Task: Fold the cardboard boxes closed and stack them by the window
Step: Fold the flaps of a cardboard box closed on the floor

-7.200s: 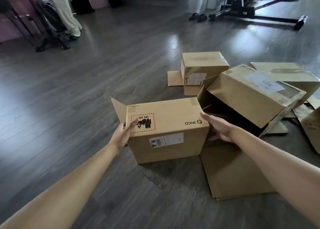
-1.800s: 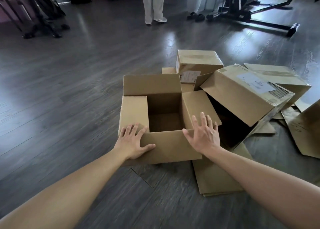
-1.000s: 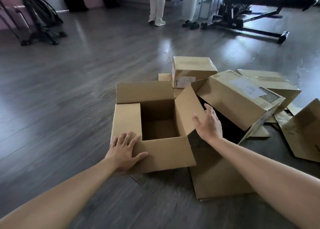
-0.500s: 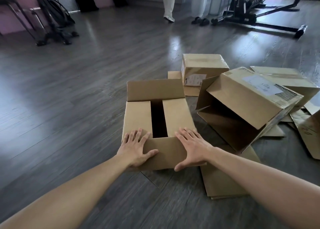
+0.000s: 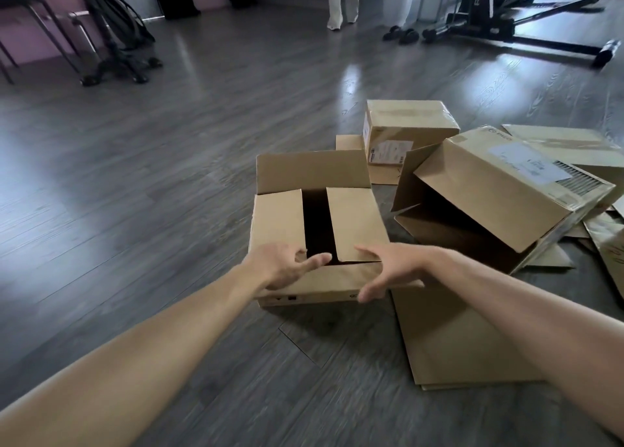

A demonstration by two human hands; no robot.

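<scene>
Two short side flaps of the brown cardboard box (image 5: 317,230) on the grey wood floor (image 5: 152,183) now lie folded inward, and the left hand (image 5: 282,267) and right hand (image 5: 388,271), fingers seemingly curled on its near flap (image 5: 334,278), lift it, leaving the far flap (image 5: 312,171) upright.

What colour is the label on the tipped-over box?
White, on the tipped-over box; head view shows it.

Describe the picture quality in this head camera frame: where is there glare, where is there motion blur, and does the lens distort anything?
Head view: bright window glare lies on the grey floor behind the boxes; the left hand and right hand at the open box are softly motion-blurred, as are the forearms; the wide-angle lens bends the floorboards and stretches the arms toward the lower corners; the far background is dim.
</scene>
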